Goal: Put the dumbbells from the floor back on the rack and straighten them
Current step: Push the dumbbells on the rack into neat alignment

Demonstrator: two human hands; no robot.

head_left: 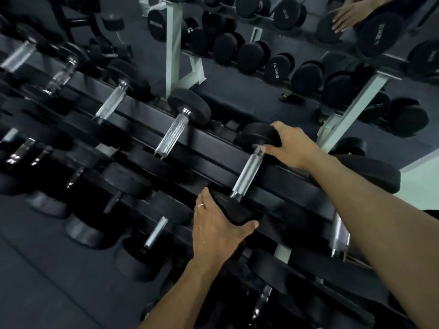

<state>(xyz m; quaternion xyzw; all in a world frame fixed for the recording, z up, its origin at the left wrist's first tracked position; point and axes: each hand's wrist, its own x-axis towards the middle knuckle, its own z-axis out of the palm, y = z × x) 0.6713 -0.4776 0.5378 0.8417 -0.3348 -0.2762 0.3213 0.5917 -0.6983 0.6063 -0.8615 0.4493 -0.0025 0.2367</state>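
Note:
A black dumbbell with a knurled chrome handle (247, 173) lies across the top tier of the black rack (213, 148). My left hand (215, 230) grips its near rubber head, thumb hooked under the front. My right hand (291, 146) clasps its far head from the right side. To the left on the same tier rest more dumbbells, the closest one (174, 131) parallel to the one I hold. Lower tiers carry several other dumbbells (154, 232). No dumbbell shows on the visible strip of floor.
A mirror behind the rack reflects white rack posts (172, 46), rows of dumbbells and my hand (349, 15). Dark rubber floor (42, 281) spreads at the lower left. A larger dumbbell head (370, 172) sits just right of my right arm.

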